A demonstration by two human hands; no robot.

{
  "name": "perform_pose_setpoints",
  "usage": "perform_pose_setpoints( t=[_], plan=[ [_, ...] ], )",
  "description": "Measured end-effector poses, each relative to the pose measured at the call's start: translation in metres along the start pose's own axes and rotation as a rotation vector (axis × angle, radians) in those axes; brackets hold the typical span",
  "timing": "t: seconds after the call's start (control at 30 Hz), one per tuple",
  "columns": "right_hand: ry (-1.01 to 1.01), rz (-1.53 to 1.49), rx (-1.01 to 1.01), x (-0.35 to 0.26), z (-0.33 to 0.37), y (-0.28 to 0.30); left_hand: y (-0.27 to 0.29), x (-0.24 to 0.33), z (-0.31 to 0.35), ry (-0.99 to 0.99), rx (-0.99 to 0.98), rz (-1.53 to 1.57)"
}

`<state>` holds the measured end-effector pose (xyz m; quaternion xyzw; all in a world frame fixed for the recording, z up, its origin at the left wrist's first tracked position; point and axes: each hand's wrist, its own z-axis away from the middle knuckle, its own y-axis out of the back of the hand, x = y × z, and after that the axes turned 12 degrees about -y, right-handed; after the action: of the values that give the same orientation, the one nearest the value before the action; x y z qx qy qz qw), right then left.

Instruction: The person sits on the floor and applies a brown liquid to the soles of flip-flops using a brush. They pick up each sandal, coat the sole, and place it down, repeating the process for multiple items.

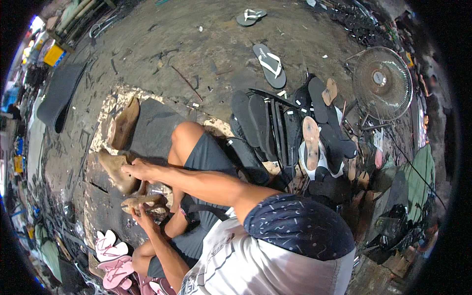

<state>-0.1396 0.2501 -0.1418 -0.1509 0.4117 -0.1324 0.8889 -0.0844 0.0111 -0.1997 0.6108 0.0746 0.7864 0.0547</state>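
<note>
My right hand is closed on the upper end of a brown wooden shoe last, whose toe points up and to the left. Below it, my left hand has its fingers curled round a second tan, foot-shaped piece, which looks like another shoe last. Part of that piece is hidden by the fingers. Further up, a third brown last lies by itself on a dark mat, between a speckled edge and my bent knee.
Dark soles and sandals are heaped to the right, near a standing fan. Pink flip-flops lie at the lower left. A grey flip-flop lies on the dirt floor ahead. A black rubber sheet lies far left.
</note>
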Motion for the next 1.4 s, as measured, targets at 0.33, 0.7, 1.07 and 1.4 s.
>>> perform_pose_setpoints(
  t=[0.33, 0.7, 1.07, 1.4],
  plan=[
    [0.505, -0.783, 0.252, -0.094, 0.241, 0.201, 0.002, 0.002, -0.002, 0.054, 0.019, 0.017],
    [0.452, -0.424, 1.6, -0.007, 0.264, 0.567, -0.008, 0.019, 0.009, 0.107, 0.026, 0.076],
    [0.582, 0.88, 0.249, -0.142, -0.067, 0.172, -0.032, -0.044, 0.003, -0.242, 0.291, -0.645],
    [0.314, 1.283, 0.14, -0.122, -0.136, 0.13, -0.058, 0.076, -0.009, 0.125, 0.222, 0.467]
  ],
)
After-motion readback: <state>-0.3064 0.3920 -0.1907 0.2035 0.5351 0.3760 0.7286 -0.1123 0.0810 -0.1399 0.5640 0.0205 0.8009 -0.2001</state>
